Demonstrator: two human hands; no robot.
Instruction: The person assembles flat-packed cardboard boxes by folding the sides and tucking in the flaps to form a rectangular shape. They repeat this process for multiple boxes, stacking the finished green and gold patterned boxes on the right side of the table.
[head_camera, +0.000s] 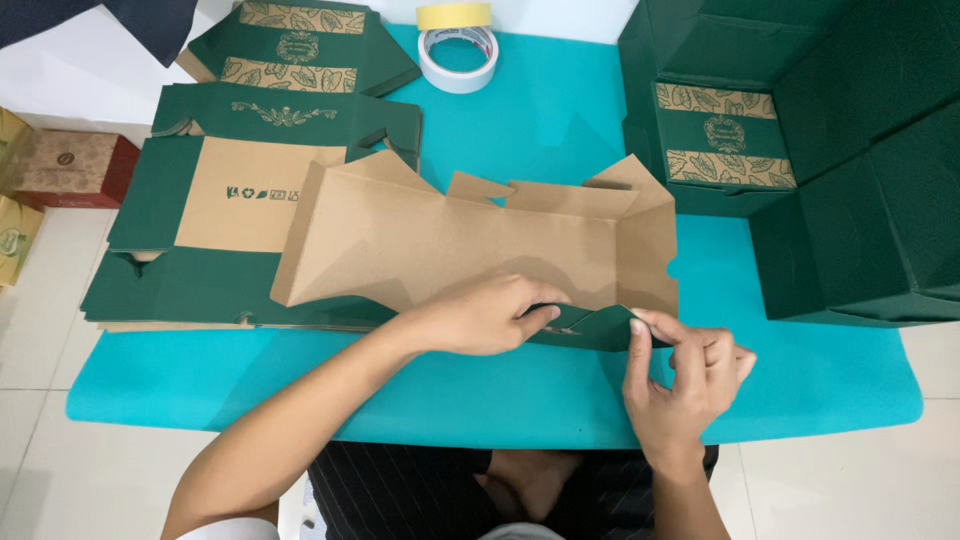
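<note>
A half-folded cardboard box (470, 240), brown inside and dark green outside, lies on the turquoise table (520, 390) in front of me. My left hand (480, 315) presses on its near edge, fingers curled over a green flap (590, 325). My right hand (685, 375) pinches the right end of that same flap between thumb and forefinger. Both hands grip the box at its front wall.
A stack of flat green box blanks (210, 230) lies at the left. Folded green boxes (800, 150) with gold leaf bands stand at the right. Two tape rolls (458, 45) sit at the back. Cartons (60, 165) rest on the tiled floor, left.
</note>
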